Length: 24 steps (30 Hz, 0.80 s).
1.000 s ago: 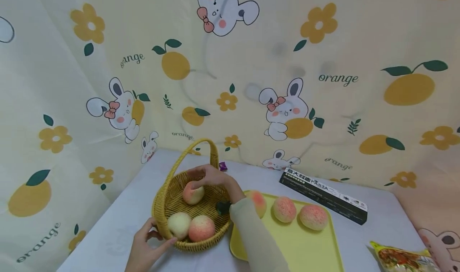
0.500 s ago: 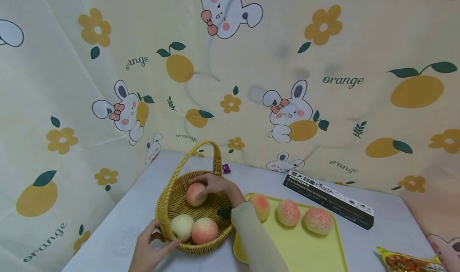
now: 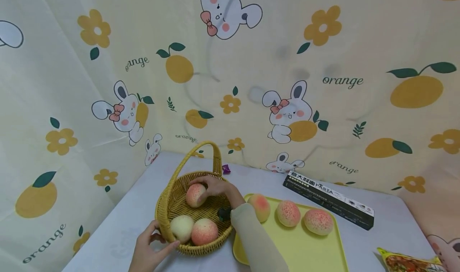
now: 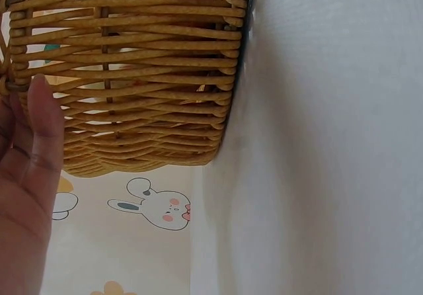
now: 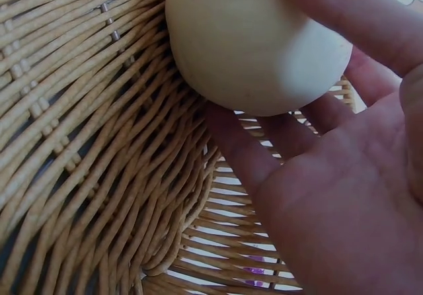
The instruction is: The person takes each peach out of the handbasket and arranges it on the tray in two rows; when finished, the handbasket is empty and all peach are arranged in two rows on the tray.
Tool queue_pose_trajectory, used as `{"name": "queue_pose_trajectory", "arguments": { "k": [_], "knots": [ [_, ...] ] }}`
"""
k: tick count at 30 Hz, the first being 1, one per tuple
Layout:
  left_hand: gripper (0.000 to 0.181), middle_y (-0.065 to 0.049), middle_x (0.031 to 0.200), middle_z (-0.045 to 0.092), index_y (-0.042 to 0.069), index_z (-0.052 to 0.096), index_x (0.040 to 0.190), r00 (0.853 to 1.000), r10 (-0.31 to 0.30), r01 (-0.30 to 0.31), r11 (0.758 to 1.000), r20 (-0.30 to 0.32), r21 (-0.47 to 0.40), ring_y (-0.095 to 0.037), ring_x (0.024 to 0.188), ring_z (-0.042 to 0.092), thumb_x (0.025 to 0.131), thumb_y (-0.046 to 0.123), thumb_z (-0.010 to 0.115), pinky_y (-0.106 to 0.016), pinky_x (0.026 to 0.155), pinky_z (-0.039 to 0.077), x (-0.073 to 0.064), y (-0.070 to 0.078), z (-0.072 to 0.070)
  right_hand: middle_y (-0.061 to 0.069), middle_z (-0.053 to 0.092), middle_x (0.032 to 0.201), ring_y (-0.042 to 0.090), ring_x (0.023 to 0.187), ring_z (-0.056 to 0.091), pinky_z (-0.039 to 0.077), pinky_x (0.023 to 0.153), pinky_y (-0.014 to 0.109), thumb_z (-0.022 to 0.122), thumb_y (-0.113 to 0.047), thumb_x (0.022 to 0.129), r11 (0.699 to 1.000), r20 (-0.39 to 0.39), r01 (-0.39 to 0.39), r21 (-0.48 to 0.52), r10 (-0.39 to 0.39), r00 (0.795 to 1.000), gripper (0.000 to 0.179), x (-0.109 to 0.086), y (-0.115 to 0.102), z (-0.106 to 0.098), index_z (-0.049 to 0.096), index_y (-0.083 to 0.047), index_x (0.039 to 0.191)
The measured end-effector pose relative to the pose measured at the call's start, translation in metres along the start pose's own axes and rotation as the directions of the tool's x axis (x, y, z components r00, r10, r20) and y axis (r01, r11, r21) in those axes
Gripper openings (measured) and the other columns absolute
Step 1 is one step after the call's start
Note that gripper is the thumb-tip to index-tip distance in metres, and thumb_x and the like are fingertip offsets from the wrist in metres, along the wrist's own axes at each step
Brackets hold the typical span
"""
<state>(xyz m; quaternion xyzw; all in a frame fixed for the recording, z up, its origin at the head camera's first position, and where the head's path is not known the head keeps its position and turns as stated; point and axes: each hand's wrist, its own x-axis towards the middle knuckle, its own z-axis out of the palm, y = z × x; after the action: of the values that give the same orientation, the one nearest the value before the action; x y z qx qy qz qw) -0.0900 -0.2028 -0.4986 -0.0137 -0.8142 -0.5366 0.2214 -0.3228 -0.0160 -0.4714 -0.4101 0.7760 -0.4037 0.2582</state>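
The yellow wicker basket (image 3: 203, 249), with its tall arched handle, stands on the table in the head view. My left hand (image 3: 148, 249) grips its near left rim, thumb outside, and the left wrist view shows fingers (image 4: 45, 110) against the woven wall. Inside the basket, toward the back, my right hand (image 3: 217, 186) holds a pink-and-cream peach (image 3: 195, 195) between thumb and fingers. The right wrist view shows its pale side (image 5: 244, 50) close against the weave. A pale peach (image 3: 181, 228) and a pink peach (image 3: 205, 232) lie at the basket's front.
Right of the basket, a yellow tray (image 3: 298, 254) bears three peaches along its back, the left one (image 3: 259, 207) partly behind my sleeve. A black-and-white pasta box (image 3: 328, 200) lies behind it. A food packet (image 3: 409, 262) is at front right, a purple wrapped piece (image 3: 226, 169) behind the basket.
The head view has shifted slightly. Both hands keep their places on the basket and the peach, with the right fingers a little differently set round the peach.
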Motion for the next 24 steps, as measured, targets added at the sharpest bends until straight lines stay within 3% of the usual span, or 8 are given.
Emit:
{"name": "queue_pose_trajectory", "arguments": {
  "k": [9,18,24],
  "knots": [
    [0.045,0.003,0.088,0.059,0.008,0.063,0.102,1.0,-0.007,0.007,1.0,-0.004,0.007,-0.01,0.075,0.055,0.069,0.008,0.092,-0.031,0.061,0.054,-0.001,0.002,0.001,0.003,0.058,0.136,0.011,0.116,0.056,0.047,0.094,0.025,0.081,-0.008,0.082,1.0,-0.016,0.012,0.013,-0.012,1.0,0.062,-0.003,0.0,0.0,0.058,-0.009,0.139],
    [0.045,0.002,0.088,0.058,0.008,0.062,0.102,0.999,-0.035,0.035,0.999,-0.003,0.012,-0.01,0.076,0.055,0.069,0.009,0.092,-0.03,0.062,0.054,0.0,0.005,0.001,0.007,0.058,0.135,0.013,0.114,0.057,0.05,0.09,0.027,0.079,-0.009,0.085,0.999,-0.093,0.042,0.032,-0.039,0.995,0.059,-0.004,-0.013,-0.005,0.057,-0.008,0.14],
    [0.049,0.003,0.088,0.058,0.007,0.062,0.103,1.0,0.021,-0.021,1.0,-0.009,0.013,-0.009,0.075,0.055,0.065,-0.002,0.091,-0.03,0.059,0.054,-0.001,0.004,0.001,0.004,0.061,0.131,0.01,0.109,0.058,0.051,0.087,0.026,0.079,-0.012,0.086,0.998,-0.119,0.063,0.031,-0.059,0.991,0.059,-0.017,-0.028,-0.018,0.056,-0.009,0.141]
  ]
}}
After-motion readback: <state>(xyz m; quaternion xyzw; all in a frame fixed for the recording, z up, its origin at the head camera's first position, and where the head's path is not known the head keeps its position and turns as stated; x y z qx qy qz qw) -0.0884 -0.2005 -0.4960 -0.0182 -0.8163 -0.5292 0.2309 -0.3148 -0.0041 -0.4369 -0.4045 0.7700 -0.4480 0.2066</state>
